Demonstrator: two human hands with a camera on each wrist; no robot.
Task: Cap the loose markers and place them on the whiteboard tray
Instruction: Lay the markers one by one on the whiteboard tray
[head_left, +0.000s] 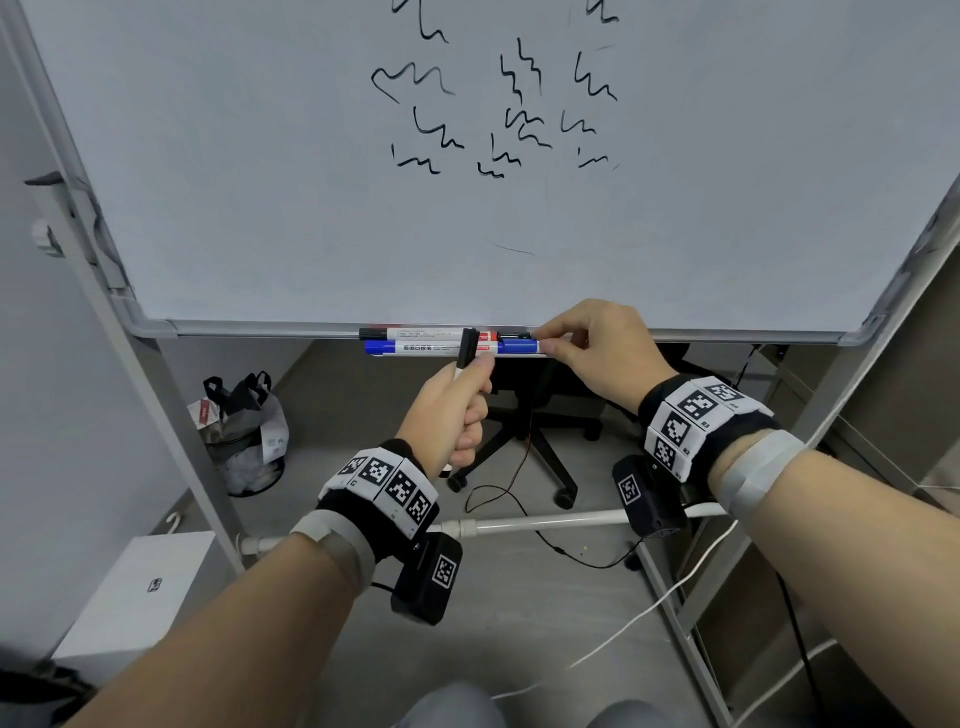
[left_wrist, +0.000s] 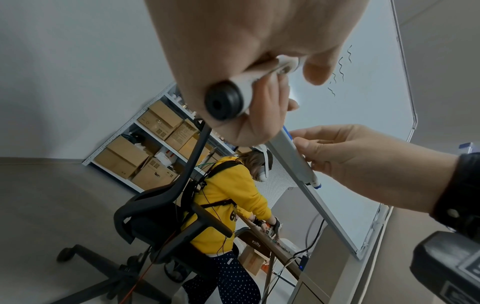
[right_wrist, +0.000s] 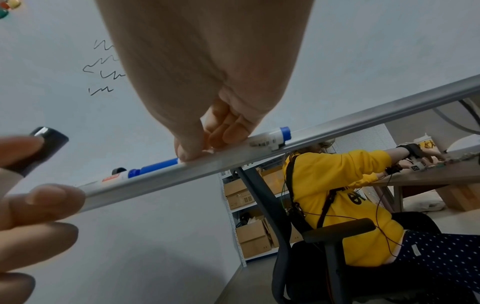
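black office chair (head_left: 524, 426), lined waste bin (head_left: 244, 447), white box (head_left: 140, 587), floor cables (head_left: 561, 540), cardboard boxes on shelving (left_wrist: 145, 152)

We read "office", upside down, on brown desk edge (left_wrist: 255, 243), at 6 o'clock in left wrist view. Blue marker (head_left: 415, 347) on whiteboard tray (head_left: 260, 328) carries Chinese print, too small for us to read. Scribbles on whiteboard (head_left: 467, 208) form no letters. Wristband squares show only codes.

- My right hand (head_left: 597, 353) covers the right end of the blue marker (head_left: 441, 347) on the tray.
- My left hand (head_left: 457, 410) hides most of the black marker (head_left: 466, 353).
- The marker label print is too small to read.
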